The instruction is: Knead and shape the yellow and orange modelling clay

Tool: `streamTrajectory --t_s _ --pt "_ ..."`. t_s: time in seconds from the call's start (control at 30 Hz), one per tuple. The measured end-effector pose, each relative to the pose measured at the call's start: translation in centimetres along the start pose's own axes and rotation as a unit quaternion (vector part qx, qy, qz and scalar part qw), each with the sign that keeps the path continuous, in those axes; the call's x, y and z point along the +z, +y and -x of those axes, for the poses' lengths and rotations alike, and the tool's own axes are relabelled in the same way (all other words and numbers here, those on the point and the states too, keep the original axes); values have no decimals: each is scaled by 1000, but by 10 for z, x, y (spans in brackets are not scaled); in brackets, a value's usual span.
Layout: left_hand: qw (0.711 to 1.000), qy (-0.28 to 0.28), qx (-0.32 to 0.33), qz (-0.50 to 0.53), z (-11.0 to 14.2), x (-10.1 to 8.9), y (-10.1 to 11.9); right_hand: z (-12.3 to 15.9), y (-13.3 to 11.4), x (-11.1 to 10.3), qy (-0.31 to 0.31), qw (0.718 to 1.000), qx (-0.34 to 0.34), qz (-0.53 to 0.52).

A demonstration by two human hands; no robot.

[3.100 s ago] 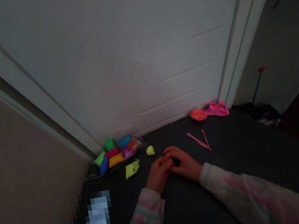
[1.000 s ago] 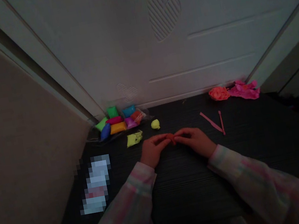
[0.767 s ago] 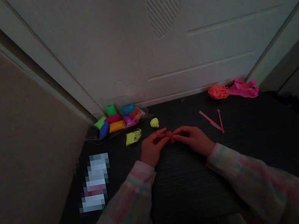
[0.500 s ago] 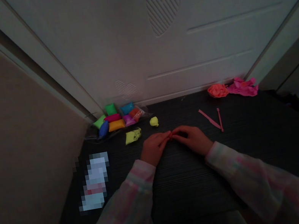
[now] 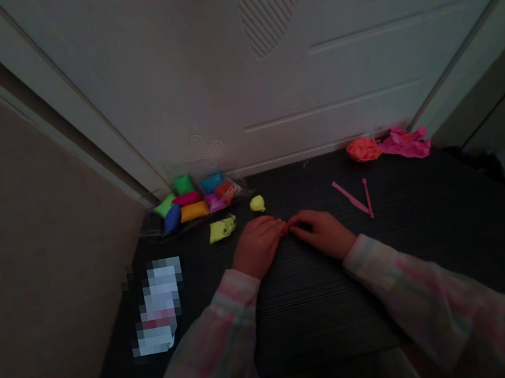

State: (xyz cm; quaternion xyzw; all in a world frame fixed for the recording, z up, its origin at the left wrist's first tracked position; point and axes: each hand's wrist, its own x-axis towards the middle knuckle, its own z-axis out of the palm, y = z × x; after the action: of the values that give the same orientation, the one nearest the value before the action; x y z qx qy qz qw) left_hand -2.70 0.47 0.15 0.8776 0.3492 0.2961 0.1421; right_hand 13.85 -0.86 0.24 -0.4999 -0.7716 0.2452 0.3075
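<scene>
Between my fingertips, above the middle of the dark table, is a small lump of red modelling clay [image 5: 286, 228], mostly covered. My left hand [image 5: 258, 244] is closed on its left side, with the back of the hand turned up. From the right, my right hand [image 5: 323, 232] pinches the same lump between thumb and fingers. A small yellow clay ball [image 5: 258, 203] lies just beyond my left hand. Left of that ball is an opened yellow clay packet [image 5: 222, 228]. Two pink modelling tools [image 5: 352, 198] lie in a V to the right of my right hand.
A clear bag of several coloured clay packets [image 5: 194, 211] lies at the back left. An orange clay piece [image 5: 363, 149] and a crumpled pink piece [image 5: 405, 143] sit at the back right. A pixelated bright object [image 5: 160, 306] lies at left. A white door [image 5: 191, 63] stands behind the dark table [image 5: 323, 313].
My hands came from clasped together to fingertips meeting at the red clay. My left hand has since rolled over the lump, covering more of it. The view has also shifted.
</scene>
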Motion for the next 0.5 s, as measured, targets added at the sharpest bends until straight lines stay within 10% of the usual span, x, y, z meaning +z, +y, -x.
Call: streamTrajectory --t_s 0.5 --pt "1000 -10 0 -21 -1 -2 3 -1 0 -1 -9 1000 -9 15"
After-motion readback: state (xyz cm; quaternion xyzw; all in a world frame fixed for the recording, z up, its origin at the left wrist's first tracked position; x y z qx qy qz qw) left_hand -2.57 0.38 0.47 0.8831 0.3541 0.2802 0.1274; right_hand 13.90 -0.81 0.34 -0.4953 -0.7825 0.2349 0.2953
